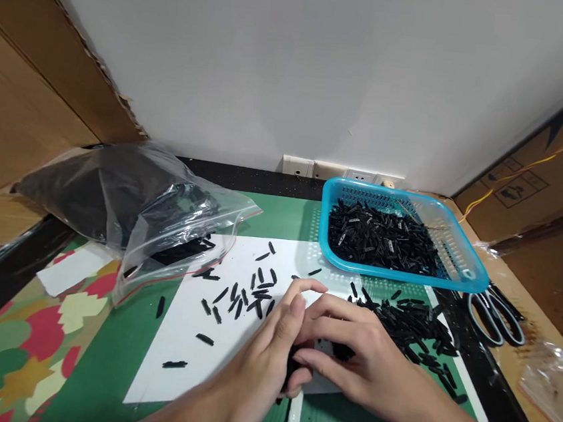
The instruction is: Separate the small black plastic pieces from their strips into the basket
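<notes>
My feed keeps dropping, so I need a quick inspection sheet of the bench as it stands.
Surface: green mat with white sheet on it.
Job's things: black pieces loose on the sheet, heaped at right, more in the blue basket.
Clutter: clear zip bag, scissors, plastic wrap.
Hands: left hand and right hand together, fingers bent over a small object; grip unclear.
Cables: yellow wire at right.
Surroundings: white wall, cardboard both sides.

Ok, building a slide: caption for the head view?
Both hands meet over white paper strewn with small black parts, beside a blue basket.
</notes>
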{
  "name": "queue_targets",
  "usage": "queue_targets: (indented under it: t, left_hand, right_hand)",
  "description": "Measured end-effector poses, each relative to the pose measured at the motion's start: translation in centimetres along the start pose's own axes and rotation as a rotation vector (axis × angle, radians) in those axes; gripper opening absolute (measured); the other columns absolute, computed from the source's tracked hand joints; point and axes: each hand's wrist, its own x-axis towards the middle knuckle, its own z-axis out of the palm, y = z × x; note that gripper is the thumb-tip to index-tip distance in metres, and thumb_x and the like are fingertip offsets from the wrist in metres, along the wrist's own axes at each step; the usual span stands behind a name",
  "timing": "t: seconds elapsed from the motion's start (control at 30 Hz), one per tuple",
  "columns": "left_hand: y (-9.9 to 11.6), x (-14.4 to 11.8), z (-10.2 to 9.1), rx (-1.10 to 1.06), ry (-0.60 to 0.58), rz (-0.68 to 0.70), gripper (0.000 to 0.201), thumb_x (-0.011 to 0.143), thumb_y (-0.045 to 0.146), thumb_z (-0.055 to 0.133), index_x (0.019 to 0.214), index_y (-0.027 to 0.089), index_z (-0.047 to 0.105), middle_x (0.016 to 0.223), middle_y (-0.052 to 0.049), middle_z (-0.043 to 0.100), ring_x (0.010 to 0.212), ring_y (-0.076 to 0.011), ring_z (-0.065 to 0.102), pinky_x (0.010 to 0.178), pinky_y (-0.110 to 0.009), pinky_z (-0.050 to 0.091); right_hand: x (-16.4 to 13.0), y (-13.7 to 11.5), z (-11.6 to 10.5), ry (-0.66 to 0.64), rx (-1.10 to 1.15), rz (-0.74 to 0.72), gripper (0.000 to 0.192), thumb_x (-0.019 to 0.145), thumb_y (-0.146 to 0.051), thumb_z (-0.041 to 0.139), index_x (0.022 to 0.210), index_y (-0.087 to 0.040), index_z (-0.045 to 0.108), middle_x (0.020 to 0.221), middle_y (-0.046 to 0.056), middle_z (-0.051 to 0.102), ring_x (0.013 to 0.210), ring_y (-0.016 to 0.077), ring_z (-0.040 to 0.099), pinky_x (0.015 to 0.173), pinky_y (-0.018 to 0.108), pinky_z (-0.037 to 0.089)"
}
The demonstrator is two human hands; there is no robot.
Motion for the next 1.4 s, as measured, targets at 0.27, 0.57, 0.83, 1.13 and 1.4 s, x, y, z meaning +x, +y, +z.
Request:
queue_targets:
  t: [0.27, 0.57, 0.83, 1.13, 1.4]
  left_hand:
    - [0.1, 0.7, 0.5, -0.243, -0.015, -0.035, 0.056, 0.099, 0.076, 0.04, 0.132, 0.031, 0.045, 0.062, 0.011, 0.034, 0.048, -0.0081, 0.027, 0.043, -0.017, 0.02]
    - [-0.2, 1.0, 0.1, -0.241, -0.03, -0.029, 0.045, 0.103, 0.071, 0.041, 0.123, 0.03, 0.046, 0.058, 0.012, 0.037, 0.046, -0.0074, 0.024, 0.042, -0.015, 0.019]
    - [-0.1, 0.8, -0.4, -0.285, -0.159, 0.022, 0.039, 0.106, 0.056, 0.05, 0.087, 0.022, 0.048, 0.054, 0.011, 0.037, 0.044, -0.005, 0.024, 0.043, -0.017, 0.021]
    - [-0.4, 1.0, -0.2, -0.227, -0.122, 0.173, 0.033, 0.107, 0.048, 0.053, 0.087, 0.023, 0.048, 0.052, 0.012, 0.037, 0.042, -0.0043, 0.019, 0.042, -0.015, 0.019]
    - [-0.1, 0.7, -0.2, -0.224, -0.112, 0.146, 0.037, 0.107, 0.051, 0.05, 0.085, 0.022, 0.049, 0.053, 0.011, 0.037, 0.044, -0.0049, 0.022, 0.043, -0.016, 0.02]
  right_hand:
    - [-0.5, 1.3, 0.5, 0.151, -0.274, -0.26, 0.01, 0.103, -0.016, 0.065, 0.102, -0.017, 0.076, 0.09, 0.007, 0.073, 0.077, 0.0178, 0.065, 0.065, 0.03, 0.051]
    - [-0.4, 1.1, -0.1, 0.246, -0.305, -0.268, 0.009, 0.104, -0.017, 0.064, 0.106, -0.019, 0.073, 0.091, 0.006, 0.074, 0.076, 0.0158, 0.069, 0.063, 0.026, 0.052]
    - [-0.3, 0.6, -1.5, 0.405, -0.269, -0.187, 0.009, 0.1, -0.012, 0.068, 0.103, -0.02, 0.07, 0.092, 0.006, 0.07, 0.078, 0.0174, 0.069, 0.066, 0.028, 0.056]
    - [0.0, 0.4, -2.2, 0.234, 0.002, 0.04, 0.01, 0.1, -0.02, 0.07, 0.11, -0.02, 0.072, 0.097, 0.005, 0.074, 0.081, 0.0173, 0.067, 0.07, 0.029, 0.055]
    - [0.0, 0.4, -2.1, 0.241, 0.044, 0.025, 0.007, 0.1, -0.017, 0.068, 0.102, -0.019, 0.075, 0.09, 0.005, 0.074, 0.077, 0.0173, 0.066, 0.071, 0.031, 0.052]
